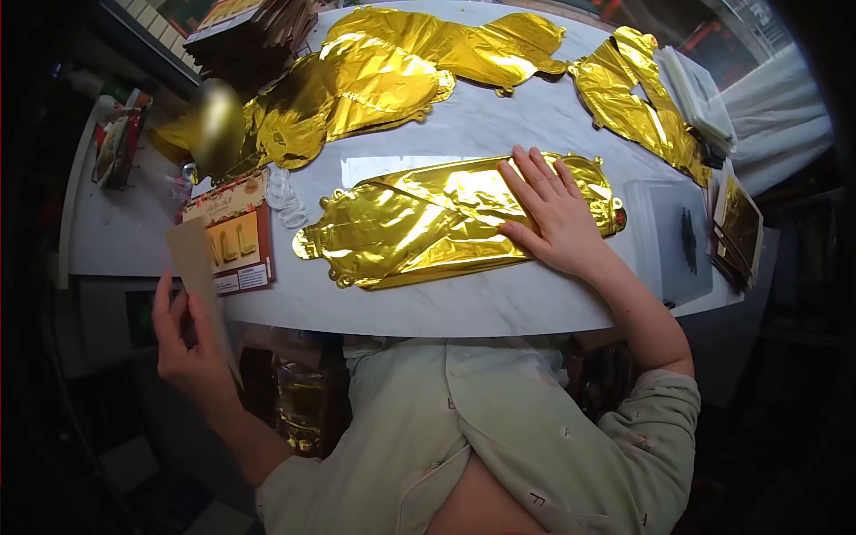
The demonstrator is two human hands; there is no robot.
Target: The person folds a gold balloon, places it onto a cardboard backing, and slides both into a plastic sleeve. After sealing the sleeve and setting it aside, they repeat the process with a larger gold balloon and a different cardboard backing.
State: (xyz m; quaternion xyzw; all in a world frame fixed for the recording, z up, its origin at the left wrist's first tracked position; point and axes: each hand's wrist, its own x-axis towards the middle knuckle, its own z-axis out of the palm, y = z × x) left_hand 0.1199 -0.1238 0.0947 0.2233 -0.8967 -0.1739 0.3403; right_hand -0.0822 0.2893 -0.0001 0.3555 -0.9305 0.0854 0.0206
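A folded gold foil balloon (419,223) lies flat across the middle of the marbled table. My right hand (555,214) rests palm-down on its right half, fingers stretched out. At the table's left front edge, my left hand (185,343) holds a thin tan card (194,263) upright between thumb and fingers. Behind that card is a printed package (252,234) showing gold letter shapes, partly covered by it. A small bundle of white string or ribbon (285,198) lies beside the package.
More gold foil balloons (383,76) spread along the back, and another (629,102) lies at back right. A stack of brown packages (245,40) stands back left. Clear plastic sleeves (673,241) and cards (738,223) sit at right, near white plastic packets (700,94).
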